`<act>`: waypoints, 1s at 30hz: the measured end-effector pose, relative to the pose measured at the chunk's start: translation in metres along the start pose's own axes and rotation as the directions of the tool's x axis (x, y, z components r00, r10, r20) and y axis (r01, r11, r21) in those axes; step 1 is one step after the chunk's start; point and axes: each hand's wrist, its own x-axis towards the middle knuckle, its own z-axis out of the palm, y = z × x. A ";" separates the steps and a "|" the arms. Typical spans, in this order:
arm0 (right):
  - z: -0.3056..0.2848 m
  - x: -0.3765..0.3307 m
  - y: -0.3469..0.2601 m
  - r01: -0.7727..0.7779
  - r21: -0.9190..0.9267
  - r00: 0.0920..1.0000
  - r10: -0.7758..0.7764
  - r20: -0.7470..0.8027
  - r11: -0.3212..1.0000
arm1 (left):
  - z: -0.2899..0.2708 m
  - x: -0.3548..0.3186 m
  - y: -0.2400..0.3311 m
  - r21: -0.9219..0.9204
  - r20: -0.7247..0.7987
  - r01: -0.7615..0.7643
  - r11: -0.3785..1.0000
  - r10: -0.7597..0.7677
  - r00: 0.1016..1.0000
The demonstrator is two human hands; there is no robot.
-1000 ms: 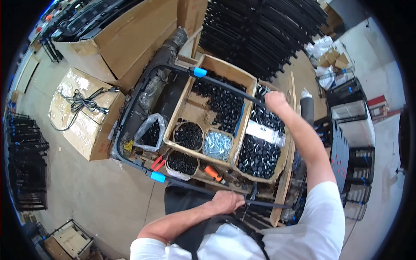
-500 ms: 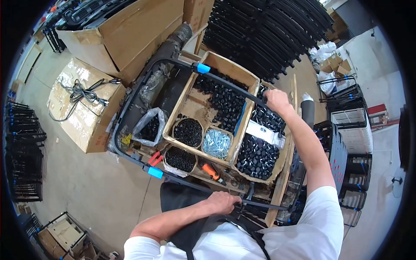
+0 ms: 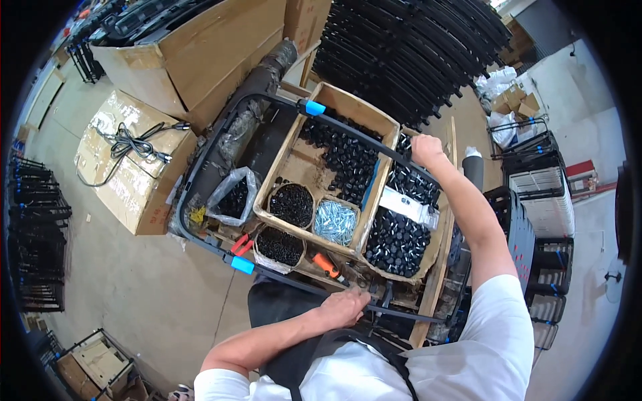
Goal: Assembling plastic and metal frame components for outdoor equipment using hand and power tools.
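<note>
A black tube frame with blue clips lies across the wooden tray. My left hand is closed round its near bar, fingertips slightly blurred. My right hand is at the far bar, above a bin of black-headed bolts. Its fingers are curled; what they hold, if anything, is hidden. Black plastic caps fill part of the tray, beside a tub of small black parts and a box of silver screws. More black-headed bolts lie nearer me.
An orange-handled tool and red-handled pliers lie by the near bar. A clear bag of black parts sits left of the tray. A coiled cable rests on a carton. Black curved parts are stacked beyond.
My right hand has shifted very slightly right, and its fingers look more drawn together. The left hand remains at the near bar, its fingertips moving a little. The frame has barely moved.
</note>
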 end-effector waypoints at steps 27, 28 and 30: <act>0.031 0.008 -0.011 -0.225 0.325 0.974 0.209 0.085 0.919 | 0.018 0.012 -0.004 0.238 -0.104 -0.285 0.928 0.316 0.943; 0.023 0.009 -0.020 -0.212 0.331 0.977 0.197 0.081 0.920 | 0.014 0.005 -0.002 0.286 -0.155 -0.218 0.933 0.269 0.951; -0.005 0.005 -0.043 -0.118 0.230 0.989 0.093 0.117 0.966 | 0.011 -0.001 -0.003 0.288 -0.110 -0.127 0.949 0.164 0.980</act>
